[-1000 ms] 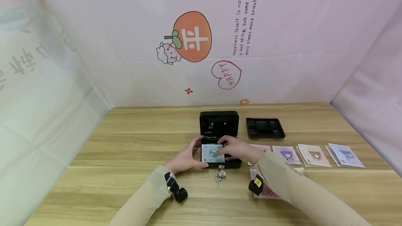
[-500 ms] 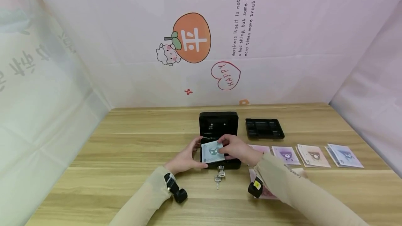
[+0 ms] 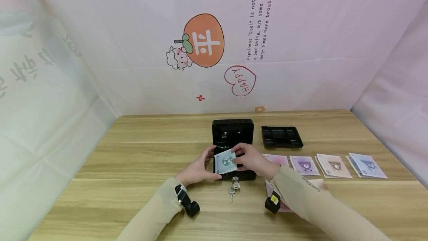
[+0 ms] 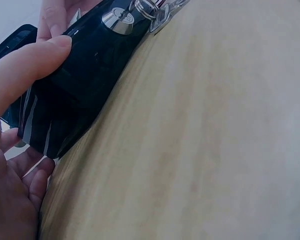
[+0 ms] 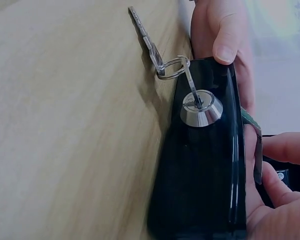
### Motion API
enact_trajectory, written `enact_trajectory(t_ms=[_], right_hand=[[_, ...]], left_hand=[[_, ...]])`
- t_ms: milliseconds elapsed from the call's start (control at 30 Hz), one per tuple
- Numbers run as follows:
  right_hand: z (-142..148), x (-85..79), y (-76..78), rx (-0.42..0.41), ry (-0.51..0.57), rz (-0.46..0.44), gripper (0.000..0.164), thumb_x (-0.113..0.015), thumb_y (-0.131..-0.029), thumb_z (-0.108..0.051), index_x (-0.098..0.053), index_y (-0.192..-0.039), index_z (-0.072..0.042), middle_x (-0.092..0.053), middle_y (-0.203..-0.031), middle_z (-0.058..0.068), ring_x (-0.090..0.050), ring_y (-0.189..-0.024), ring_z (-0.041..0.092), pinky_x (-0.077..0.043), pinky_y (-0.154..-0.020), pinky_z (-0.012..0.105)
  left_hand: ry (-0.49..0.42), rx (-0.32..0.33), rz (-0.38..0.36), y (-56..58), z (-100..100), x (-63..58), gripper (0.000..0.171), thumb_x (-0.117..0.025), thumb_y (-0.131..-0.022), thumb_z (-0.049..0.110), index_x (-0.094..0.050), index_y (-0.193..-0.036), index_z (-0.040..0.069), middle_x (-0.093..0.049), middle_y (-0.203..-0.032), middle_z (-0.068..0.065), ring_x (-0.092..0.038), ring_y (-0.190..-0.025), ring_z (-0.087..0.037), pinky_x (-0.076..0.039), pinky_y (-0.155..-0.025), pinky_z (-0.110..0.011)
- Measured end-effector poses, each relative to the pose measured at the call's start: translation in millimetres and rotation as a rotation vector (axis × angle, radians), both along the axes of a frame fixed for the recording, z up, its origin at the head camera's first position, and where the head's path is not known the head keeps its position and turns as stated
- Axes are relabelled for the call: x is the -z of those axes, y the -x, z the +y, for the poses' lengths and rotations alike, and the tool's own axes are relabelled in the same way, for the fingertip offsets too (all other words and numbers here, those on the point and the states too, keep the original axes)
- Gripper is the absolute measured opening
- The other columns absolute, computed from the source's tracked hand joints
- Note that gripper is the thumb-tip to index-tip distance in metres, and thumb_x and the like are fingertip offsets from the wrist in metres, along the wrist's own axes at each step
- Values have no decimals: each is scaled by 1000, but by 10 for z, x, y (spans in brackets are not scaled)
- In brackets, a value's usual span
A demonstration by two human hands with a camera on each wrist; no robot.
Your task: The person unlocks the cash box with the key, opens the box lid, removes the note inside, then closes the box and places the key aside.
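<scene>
A black cash box stands on the table with its lid raised. My left hand grips the box's left side, thumb at the front corner, fingers round the back; the left wrist view shows the thumb along its top edge. Between thumb and fingers, my right hand pinches green play banknotes, tilted over the box opening. The right wrist view shows only a narrow edge of the banknotes. A silver lock on the front wall holds a key, and a second key hangs on its ring.
Right of the box lies a black compartment tray. Purple notes, beige notes and blue notes lie in a row on the right. Pink notes lie beside the box, with others partly under the right forearm.
The green banknotes have tilted up at the right and shifted slightly left under my right hand's pinch. My left hand has stayed on the box.
</scene>
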State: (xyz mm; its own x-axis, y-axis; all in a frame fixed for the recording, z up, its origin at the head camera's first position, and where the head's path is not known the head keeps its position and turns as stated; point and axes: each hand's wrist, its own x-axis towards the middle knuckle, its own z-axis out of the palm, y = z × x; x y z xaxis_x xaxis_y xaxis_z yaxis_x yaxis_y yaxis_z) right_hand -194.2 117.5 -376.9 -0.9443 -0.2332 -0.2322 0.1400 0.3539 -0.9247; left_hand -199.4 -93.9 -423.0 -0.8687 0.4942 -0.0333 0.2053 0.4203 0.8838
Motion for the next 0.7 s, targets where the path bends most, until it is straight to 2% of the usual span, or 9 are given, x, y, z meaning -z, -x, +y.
enact_trajectory(t_ms=[200, 400, 700], right_hand=[[77, -31, -23, 4, 53, 2, 31, -61, -84, 4, -52, -113, 5, -54, -103, 16, -59, -78, 18, -57, -65, 32], [188, -78, -34, 3, 80, -5, 33, -61, -86, 3, -51, -117, 5, -54, -104, 14, -58, -78, 17, -57, -66, 32], [398, -126, -74, -3, 56, -12, 35, -61, -88, 0, -49, -121, 4, -53, -105, 11, -56, -80, 15, -56, -69, 31]], left_hand=[[-10, 0, -10, -10, 7, -16, 98, -80, -75, 13, -18, -150, 14, -30, -150, -16, -34, -133, -35, -30, -109, -52], [-10, 1, -1, -3, 0, -3, 98, -80, -75, 17, -19, -150, 14, -31, -149, -16, -35, -133, -34, -30, -110, -50], [6, 1, 4, 2, 0, 4, 97, -80, -75, 17, -18, -151, 14, -27, -152, -14, -33, -135, -34, -29, -111, -49]])
